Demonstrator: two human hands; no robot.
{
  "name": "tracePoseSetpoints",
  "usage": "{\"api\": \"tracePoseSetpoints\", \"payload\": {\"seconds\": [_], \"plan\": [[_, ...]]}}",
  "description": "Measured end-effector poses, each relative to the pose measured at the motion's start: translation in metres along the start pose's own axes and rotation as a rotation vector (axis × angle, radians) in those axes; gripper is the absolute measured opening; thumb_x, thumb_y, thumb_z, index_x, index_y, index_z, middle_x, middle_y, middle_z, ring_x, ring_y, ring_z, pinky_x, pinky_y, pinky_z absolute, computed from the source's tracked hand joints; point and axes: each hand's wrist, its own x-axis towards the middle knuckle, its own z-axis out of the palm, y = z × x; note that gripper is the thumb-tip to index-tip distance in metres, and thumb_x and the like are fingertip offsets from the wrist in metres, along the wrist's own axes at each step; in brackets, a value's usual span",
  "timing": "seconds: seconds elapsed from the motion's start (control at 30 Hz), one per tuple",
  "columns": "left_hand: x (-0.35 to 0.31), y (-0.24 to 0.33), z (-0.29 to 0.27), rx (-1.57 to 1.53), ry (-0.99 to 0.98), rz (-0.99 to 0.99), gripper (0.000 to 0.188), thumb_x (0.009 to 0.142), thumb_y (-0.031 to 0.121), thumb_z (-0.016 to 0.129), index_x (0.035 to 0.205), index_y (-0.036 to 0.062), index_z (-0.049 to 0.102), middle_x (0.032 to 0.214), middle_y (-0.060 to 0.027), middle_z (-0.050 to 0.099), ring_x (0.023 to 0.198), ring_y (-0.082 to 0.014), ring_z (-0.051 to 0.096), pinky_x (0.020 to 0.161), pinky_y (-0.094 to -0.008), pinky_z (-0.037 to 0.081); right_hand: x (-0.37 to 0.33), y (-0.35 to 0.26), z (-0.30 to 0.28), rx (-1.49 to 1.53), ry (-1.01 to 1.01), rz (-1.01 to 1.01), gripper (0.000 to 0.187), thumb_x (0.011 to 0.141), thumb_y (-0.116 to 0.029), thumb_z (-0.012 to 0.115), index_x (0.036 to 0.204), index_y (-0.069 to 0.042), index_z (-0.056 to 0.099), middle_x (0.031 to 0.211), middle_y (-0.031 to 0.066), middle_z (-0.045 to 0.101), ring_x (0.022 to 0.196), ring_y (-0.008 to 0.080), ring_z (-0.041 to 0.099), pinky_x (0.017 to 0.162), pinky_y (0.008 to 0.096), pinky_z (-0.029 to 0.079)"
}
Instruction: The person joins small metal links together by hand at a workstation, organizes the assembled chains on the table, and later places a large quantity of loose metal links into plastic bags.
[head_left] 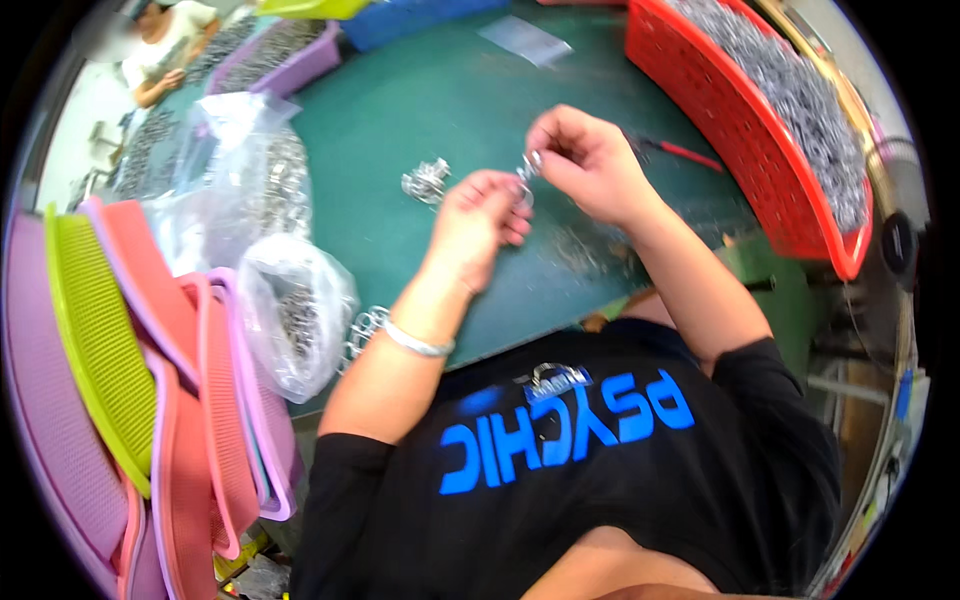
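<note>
Above the green table (pixel 370 110), my left hand (pixel 470 225) is closed with a silver metal ring (pixel 525 197) pinched at its fingertips. My right hand (pixel 592 165) pinches a small shiny metal fitting (pixel 530 163) just above that ring. The two pieces meet or nearly meet between the hands; whether they are linked is too small to make out. A little pile of silver metal parts (pixel 427 182) lies on the table left of my left hand. More silver rings (pixel 364 335) lie beside my left forearm.
A red perforated basket (pixel 700 100) full of metal parts stands at the right, near a red-handled tool (pixel 690 155). Plastic bags of metal parts (pixel 297 320) and stacked coloured baskets (pixel 100 340) crowd the left. A flat clear bag (pixel 525 40) lies farther back. Another person (pixel 170 50) sits far left.
</note>
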Motion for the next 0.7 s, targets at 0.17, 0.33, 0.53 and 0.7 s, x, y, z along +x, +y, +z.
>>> {"api": "tracePoseSetpoints", "payload": {"seconds": [0.17,0.33,0.53,0.7], "plan": [[0.003,-0.003,0.001,-0.021,-0.065,-0.008,0.01,0.08,0.007,0.053,0.088,0.0031,0.055,0.071,-0.0027,0.057,0.056,-0.0087,0.052,0.05,-0.0189,0.042,0.052,-0.007,0.019,-0.049,-0.192,0.148,0.01,0.072,0.005,0.05,0.08,-0.001,0.051,0.073,-0.0011,0.051,0.068,0.0044,0.048,0.058,0.0195,0.039],[0.002,-0.009,0.001,-0.004,-0.062,-0.01,0.012,0.079,0.006,0.055,0.09,0.0042,0.055,0.071,0.0005,0.055,0.057,-0.0066,0.051,0.052,-0.0178,0.041,0.129,-0.01,0.055,-0.349,-0.382,0.371,0.01,0.067,0.001,0.053,0.076,-0.002,0.052,0.062,0.0015,0.051,0.054,0.0083,0.05,0.046,0.0229,0.039],[0.004,-0.01,0.005,0.061,-0.069,-0.015,0.013,0.08,0.008,0.055,0.091,0.0029,0.054,0.074,-0.0008,0.054,0.059,-0.0068,0.049,0.053,-0.0195,0.041,0.266,-0.006,0.1,-0.581,-0.301,0.242,0.006,0.067,-0.002,0.054,0.062,-0.002,0.058,0.053,0.0101,0.055,0.044,0.0173,0.051,0.039,0.0339,0.04],[0.002,-0.012,0.003,0.086,-0.064,0.0,0.012,0.08,0.008,0.054,0.091,0.0028,0.054,0.074,-0.0009,0.054,0.059,-0.0072,0.049,0.053,-0.0208,0.042,0.323,-0.029,0.142,0.351,0.037,0.227,0.034,0.074,-0.002,0.06,0.104,0.006,0.047,0.103,0.0158,0.052,0.077,0.0222,0.057,0.065,0.0295,0.05]]}}
